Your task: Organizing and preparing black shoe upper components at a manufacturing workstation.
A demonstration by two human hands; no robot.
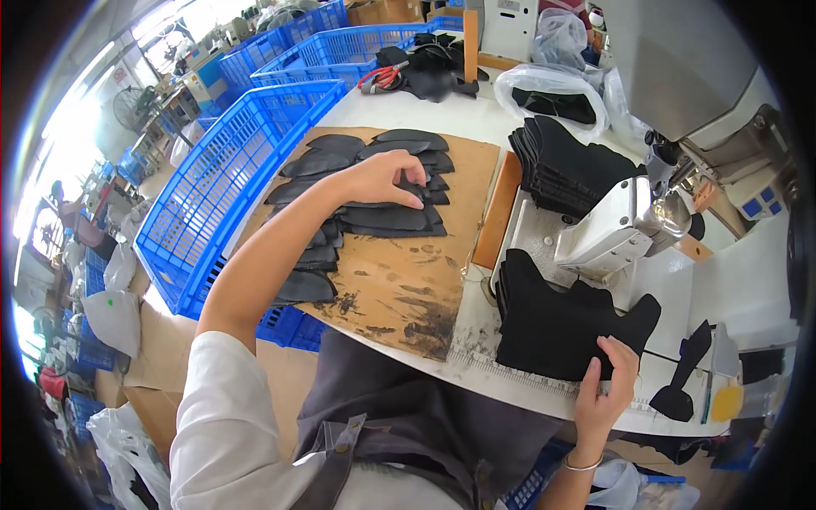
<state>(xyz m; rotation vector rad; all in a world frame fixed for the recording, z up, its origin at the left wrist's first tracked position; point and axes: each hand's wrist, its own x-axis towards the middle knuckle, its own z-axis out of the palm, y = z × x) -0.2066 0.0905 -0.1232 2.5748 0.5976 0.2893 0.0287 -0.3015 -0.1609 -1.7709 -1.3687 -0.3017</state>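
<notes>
My left hand [382, 180] is over the rows of dark leather-like cut pieces [387, 219], which overlap on a brown cardboard sheet [395, 280]. Its thumb and fingers are curved but apart, with dark material showing between them. At the table's front edge, my right hand [608, 391] rests its fingertips on the near right part of a stack of black fabric cut pieces [552, 327]. Those fingers are spread. Just beyond that stack is the white arm of a sewing machine [603, 229]. The needle area is hidden.
A second stack of black pieces [574, 166] stands behind the machine arm. Left of the table is a blue plastic crate [229, 170]. Red-handled scissors [382, 78] lie by black scraps at the back, near an open plastic bag [552, 81]. A loose black piece [680, 382] lies right.
</notes>
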